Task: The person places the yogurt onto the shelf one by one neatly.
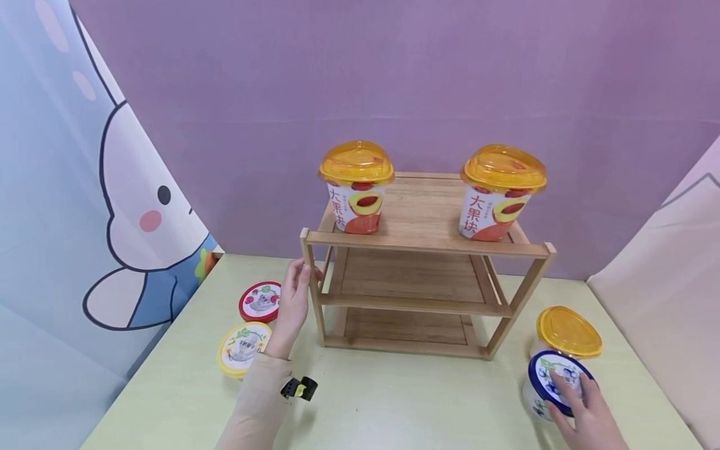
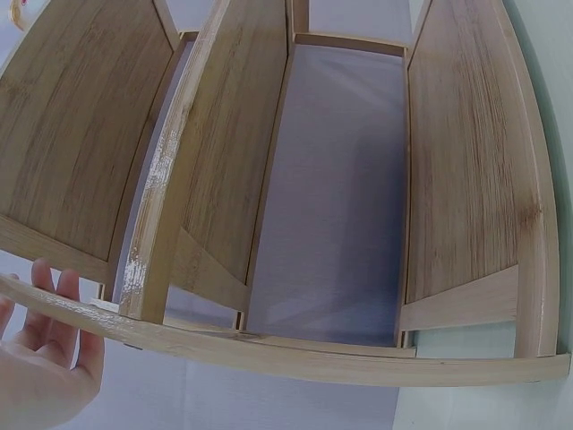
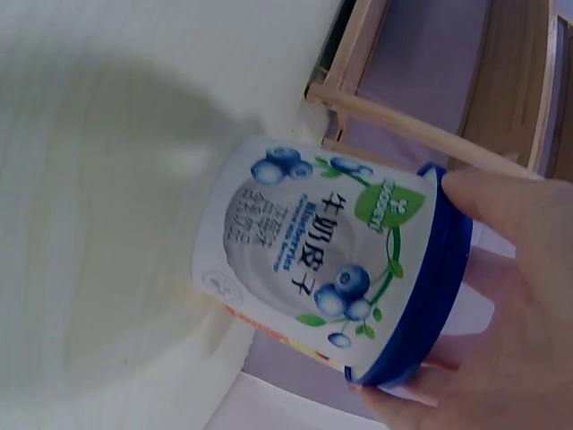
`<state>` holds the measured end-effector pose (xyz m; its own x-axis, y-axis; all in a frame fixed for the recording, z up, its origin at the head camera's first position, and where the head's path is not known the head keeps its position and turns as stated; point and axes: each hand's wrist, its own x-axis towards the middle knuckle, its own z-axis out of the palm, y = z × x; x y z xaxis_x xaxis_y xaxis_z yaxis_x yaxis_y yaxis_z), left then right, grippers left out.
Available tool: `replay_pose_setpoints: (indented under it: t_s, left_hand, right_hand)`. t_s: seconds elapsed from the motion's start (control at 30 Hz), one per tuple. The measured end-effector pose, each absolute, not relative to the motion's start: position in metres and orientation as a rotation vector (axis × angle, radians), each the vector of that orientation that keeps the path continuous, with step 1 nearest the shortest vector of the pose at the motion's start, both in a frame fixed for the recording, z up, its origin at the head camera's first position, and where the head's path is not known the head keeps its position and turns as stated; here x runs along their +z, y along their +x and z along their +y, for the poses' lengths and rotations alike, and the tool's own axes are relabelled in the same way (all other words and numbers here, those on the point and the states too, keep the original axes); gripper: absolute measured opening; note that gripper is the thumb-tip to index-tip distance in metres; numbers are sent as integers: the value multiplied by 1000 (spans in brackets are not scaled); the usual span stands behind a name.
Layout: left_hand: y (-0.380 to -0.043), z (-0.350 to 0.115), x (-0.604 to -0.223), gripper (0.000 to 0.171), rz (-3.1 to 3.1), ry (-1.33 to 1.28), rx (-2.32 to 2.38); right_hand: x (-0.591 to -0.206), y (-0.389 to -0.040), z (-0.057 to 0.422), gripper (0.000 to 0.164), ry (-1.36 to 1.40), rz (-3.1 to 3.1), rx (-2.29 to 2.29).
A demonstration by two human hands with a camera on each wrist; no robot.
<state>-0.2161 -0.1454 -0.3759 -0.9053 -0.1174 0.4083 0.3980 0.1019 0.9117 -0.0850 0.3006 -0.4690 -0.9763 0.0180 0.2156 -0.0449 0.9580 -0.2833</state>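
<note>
A three-tier wooden shelf stands in the middle of the table. My left hand grips its left front post; in the left wrist view the fingers curl behind the wood. On the right, my right hand holds a white blueberry yogurt cup by its blue lid, with thumb and fingers spread around the rim. Right behind this cup is another cup with a domed orange lid, its body mostly hidden.
On the shelf's top tier stand two yellow-peach cups with domed orange lids, one at the left and one at the right. Left of the shelf are a red-lidded cup and a yellow-lidded cup. A purple cloth hangs behind.
</note>
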Motion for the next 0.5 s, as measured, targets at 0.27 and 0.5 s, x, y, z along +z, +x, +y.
replay_pose_setpoints:
  t_s: [0.27, 0.5]
  left_hand:
    - [-217, -145, -376, 29, -2008, -276, -1854]
    - [-217, -144, -377, 26, -1951, -293, -1883]
  right_hand:
    - [-473, -84, 289, 48, -46, -2800, 409]
    - [-473, -83, 280, 49, -165, -2827, 374]
